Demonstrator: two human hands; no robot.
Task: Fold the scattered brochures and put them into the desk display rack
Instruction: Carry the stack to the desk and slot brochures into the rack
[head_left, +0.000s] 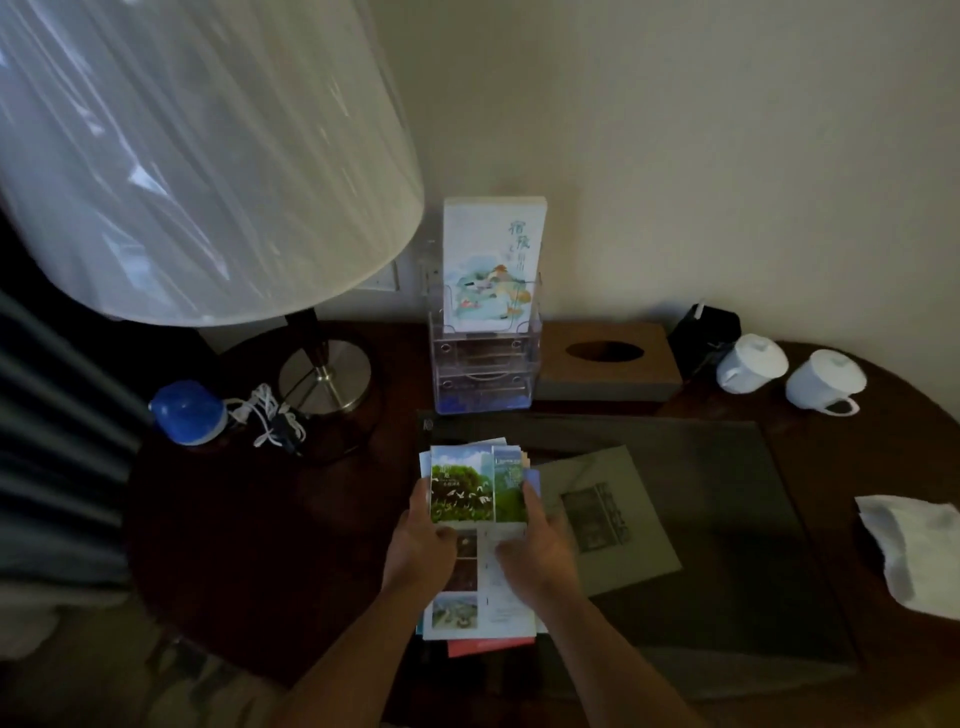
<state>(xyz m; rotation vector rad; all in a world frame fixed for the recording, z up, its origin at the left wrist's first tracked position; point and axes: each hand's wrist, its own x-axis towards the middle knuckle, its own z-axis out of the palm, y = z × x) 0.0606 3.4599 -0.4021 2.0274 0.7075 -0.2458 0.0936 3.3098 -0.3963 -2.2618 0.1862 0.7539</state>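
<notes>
A green brochure (475, 486) with trees and white birds is held over a pile of loose brochures (480, 603) on the dark desk. My left hand (423, 545) grips its left edge and my right hand (537, 548) grips its right edge. Behind them stands a clear acrylic display rack (483, 369) with tiers. One pale illustrated brochure (491, 260) stands upright in its top tier. The lower tiers look empty.
A large lamp (208, 156) with a metal base stands at the left. A blue-capped bottle (189, 413) and white cable sit beside it. A tissue box (608, 361), two white cups (789, 376), a grey folder (613, 519) and a crumpled tissue (919, 551) lie to the right.
</notes>
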